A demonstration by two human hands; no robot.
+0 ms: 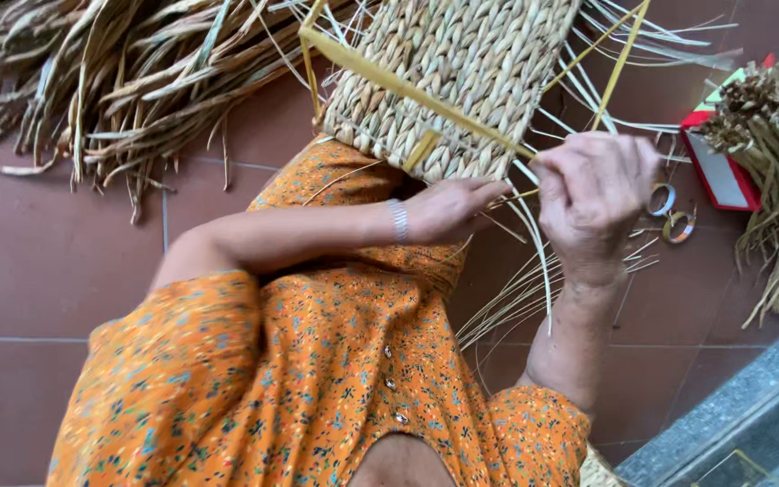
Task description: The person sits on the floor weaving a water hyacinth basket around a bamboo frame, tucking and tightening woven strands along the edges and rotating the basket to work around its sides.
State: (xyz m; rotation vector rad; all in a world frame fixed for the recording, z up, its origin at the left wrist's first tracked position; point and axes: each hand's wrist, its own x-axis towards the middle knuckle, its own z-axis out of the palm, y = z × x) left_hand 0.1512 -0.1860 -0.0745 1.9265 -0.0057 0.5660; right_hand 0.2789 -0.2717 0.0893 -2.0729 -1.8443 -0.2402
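Fingers (579,167) of right hand (592,203) pinch pale strand (534,239); woven panel (453,81) long axis upward; left hand (448,209) beneath.

Woven panel (462,72) top cut off; right fingers (624,162) curled, grip hidden

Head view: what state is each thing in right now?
Woven panel: partly woven, loose strands trailing from its edge.
Yellow frame strips: laid across the panel.
Left hand: at the panel's lower edge.
Right hand: closed on pale strands.
Dried reed pile: loose on the floor.
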